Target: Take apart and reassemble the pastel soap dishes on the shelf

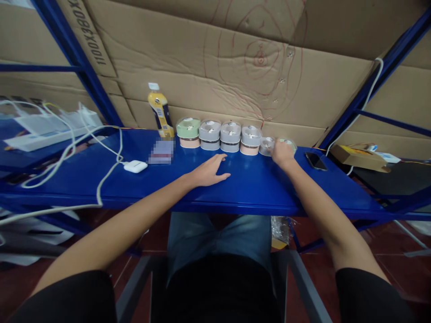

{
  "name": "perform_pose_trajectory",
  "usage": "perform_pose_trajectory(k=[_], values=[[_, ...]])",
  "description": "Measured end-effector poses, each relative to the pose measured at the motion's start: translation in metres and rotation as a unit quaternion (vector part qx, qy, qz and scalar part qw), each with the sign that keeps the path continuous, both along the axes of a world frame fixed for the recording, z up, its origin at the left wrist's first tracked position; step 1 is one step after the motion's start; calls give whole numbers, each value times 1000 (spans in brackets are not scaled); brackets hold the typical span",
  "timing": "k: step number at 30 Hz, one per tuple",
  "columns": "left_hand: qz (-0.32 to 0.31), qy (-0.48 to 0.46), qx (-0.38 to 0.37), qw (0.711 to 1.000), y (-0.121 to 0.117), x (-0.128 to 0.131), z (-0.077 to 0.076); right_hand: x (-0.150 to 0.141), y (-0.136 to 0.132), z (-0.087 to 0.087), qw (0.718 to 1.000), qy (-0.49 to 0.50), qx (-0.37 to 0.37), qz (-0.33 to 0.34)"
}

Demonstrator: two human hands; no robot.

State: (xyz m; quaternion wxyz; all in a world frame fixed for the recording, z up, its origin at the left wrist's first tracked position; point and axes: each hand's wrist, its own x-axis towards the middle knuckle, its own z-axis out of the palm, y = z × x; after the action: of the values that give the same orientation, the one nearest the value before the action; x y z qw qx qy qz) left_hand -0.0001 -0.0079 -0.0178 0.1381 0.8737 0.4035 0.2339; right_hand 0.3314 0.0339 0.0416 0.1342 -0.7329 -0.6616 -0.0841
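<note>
My left hand (210, 172) hovers above the blue shelf top (215, 193), thumb and fingers apart, holding nothing. In front of it stand small clear-lidded containers in stacks of two: green over pink (188, 130), two stacks of grey over grey (210, 133), and grey over pink (251, 138). At the row's right end, my right hand (283, 153) is closed at a single grey container (266, 146) and a green container (292, 145). Its fingers partly cover both, and I cannot tell which one they grip.
A yellow drink bottle (160, 110) stands left of the row, near a blurred packet (161, 151) and a white earphone case (135, 166). White cables (101, 179) cross the left side. A phone (315, 161) lies at right. Cardboard (188, 58) walls the back; blue posts (72, 49) flank it.
</note>
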Motion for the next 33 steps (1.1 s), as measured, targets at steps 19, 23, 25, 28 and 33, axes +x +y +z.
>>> perform_pose_trajectory(k=[19,23,25,28,33], values=[[-7,-26,12,1000,3,-2,-5,-81,44,10,977,152,138,-56],[-5,-148,-3,989,11,-3,-6,-40,17,26,959,230,165,23],[-15,-225,-31,974,18,-4,-5,-25,0,29,947,260,138,128],[-36,-296,-93,950,28,-10,-5,-20,-22,22,911,262,19,317],[-73,-242,-148,956,26,-19,-5,-39,-30,-3,837,250,-146,465]])
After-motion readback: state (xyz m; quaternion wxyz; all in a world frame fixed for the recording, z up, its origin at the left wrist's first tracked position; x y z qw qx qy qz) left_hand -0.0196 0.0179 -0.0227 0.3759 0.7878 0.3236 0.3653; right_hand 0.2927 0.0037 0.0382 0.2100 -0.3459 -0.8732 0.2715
